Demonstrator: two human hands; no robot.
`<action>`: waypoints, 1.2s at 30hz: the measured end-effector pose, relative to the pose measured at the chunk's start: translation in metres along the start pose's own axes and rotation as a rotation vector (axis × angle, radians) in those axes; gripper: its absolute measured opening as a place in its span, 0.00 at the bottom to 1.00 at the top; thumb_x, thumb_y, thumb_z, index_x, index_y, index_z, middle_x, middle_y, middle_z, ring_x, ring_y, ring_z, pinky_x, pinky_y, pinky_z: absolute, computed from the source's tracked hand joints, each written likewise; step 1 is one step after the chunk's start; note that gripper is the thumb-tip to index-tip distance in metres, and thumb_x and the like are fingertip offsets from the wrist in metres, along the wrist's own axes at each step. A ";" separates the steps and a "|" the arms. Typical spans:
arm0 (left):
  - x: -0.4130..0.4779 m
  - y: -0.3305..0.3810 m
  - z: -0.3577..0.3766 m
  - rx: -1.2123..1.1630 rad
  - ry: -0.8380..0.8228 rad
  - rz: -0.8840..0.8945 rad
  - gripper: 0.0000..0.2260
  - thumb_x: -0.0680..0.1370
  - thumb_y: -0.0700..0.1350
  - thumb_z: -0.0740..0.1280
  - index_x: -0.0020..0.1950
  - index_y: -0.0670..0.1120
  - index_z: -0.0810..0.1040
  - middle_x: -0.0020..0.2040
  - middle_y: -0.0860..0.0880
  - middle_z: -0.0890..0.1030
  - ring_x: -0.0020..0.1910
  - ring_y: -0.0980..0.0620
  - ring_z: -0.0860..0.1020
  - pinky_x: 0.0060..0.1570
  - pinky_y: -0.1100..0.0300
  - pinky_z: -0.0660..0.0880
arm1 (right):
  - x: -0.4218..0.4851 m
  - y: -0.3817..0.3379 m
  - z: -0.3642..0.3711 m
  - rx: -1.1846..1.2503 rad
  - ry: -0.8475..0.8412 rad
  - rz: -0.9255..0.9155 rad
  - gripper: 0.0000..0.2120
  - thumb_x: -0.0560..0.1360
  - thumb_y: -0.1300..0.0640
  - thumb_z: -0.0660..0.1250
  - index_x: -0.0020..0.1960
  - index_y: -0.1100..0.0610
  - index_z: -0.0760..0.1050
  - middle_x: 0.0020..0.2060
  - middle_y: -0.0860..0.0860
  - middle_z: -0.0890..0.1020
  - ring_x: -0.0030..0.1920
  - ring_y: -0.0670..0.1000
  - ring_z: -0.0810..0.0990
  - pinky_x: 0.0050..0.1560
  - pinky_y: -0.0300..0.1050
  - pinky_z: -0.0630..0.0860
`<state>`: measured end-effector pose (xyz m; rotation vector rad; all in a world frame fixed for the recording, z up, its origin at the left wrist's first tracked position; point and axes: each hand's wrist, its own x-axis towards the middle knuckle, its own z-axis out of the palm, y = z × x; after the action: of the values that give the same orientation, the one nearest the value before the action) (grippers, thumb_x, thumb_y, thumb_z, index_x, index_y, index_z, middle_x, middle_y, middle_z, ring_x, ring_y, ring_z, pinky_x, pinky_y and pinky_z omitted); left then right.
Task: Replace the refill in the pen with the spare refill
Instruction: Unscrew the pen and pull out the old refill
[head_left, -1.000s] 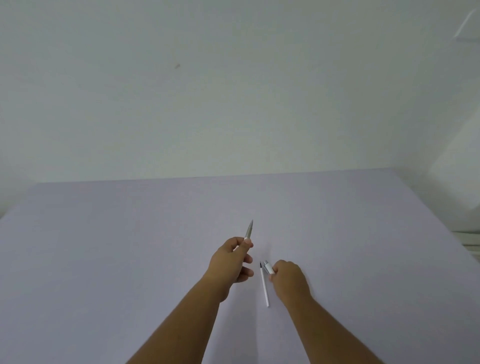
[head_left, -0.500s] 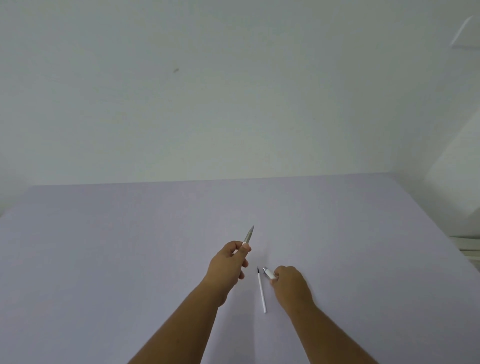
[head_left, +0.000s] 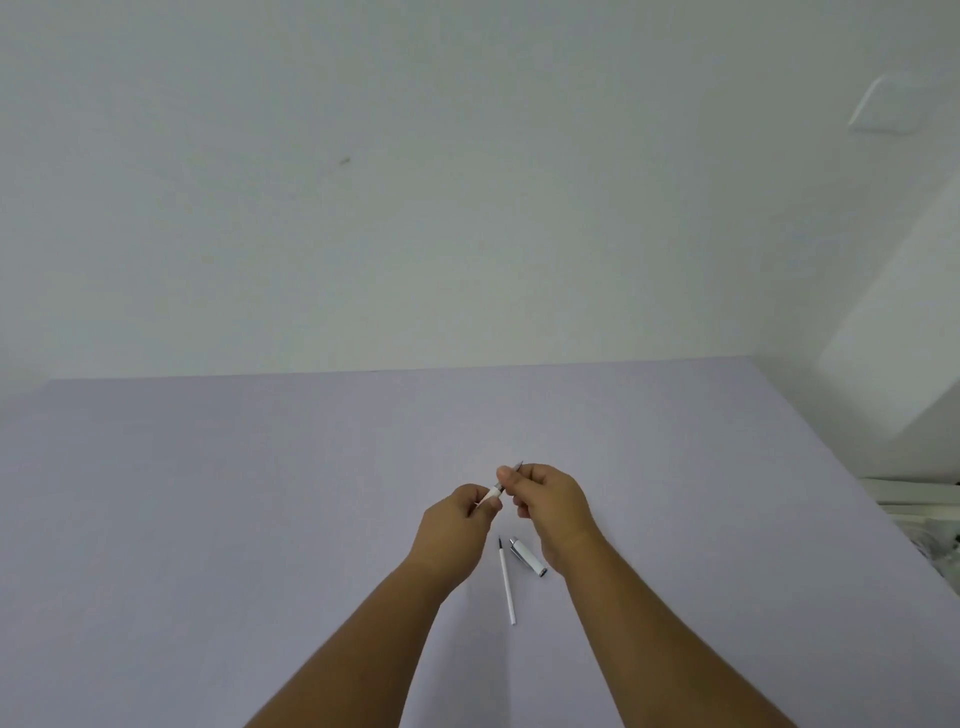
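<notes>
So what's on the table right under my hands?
On the table, below the hands, lie a thin white refill and the pen cap, side by side and apart. Anything beneath the right wrist is covered.

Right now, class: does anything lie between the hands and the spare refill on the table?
Nothing visible does. The spare refill lies uncovered below both hands, and the pen cap is beside it, apart.

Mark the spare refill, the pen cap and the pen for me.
Thin white spare refill with dark tip (head_left: 506, 582): head view, mid-shaft, lying on table.
Short white-and-silver pen cap (head_left: 527, 557): head view, middle of its body.
White pen with grey metal front (head_left: 497, 488): head view, barrel between both hands.
</notes>
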<state>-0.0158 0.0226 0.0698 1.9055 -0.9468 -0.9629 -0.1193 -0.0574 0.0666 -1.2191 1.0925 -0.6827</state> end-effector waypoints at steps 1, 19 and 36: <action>-0.001 0.001 -0.001 -0.024 -0.020 -0.006 0.11 0.80 0.51 0.59 0.51 0.49 0.78 0.40 0.51 0.76 0.38 0.55 0.73 0.36 0.64 0.70 | 0.000 -0.002 -0.002 0.019 -0.025 -0.006 0.08 0.73 0.55 0.70 0.36 0.56 0.80 0.31 0.50 0.77 0.35 0.49 0.72 0.41 0.42 0.73; -0.005 0.014 -0.029 0.036 -0.105 0.103 0.13 0.81 0.51 0.58 0.42 0.52 0.78 0.37 0.54 0.74 0.36 0.57 0.71 0.36 0.63 0.68 | -0.010 -0.024 -0.006 0.202 -0.111 0.065 0.04 0.72 0.57 0.71 0.42 0.58 0.81 0.34 0.51 0.80 0.35 0.48 0.77 0.39 0.40 0.77; 0.002 0.020 -0.033 0.123 -0.087 0.133 0.13 0.80 0.53 0.57 0.45 0.51 0.79 0.41 0.54 0.77 0.40 0.55 0.75 0.37 0.65 0.70 | -0.005 -0.032 -0.001 0.288 -0.109 0.061 0.04 0.74 0.62 0.69 0.47 0.61 0.81 0.35 0.51 0.82 0.36 0.48 0.79 0.40 0.39 0.78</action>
<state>0.0083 0.0225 0.0997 1.8870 -1.1933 -0.9336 -0.1174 -0.0616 0.0982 -0.9613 0.9025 -0.6924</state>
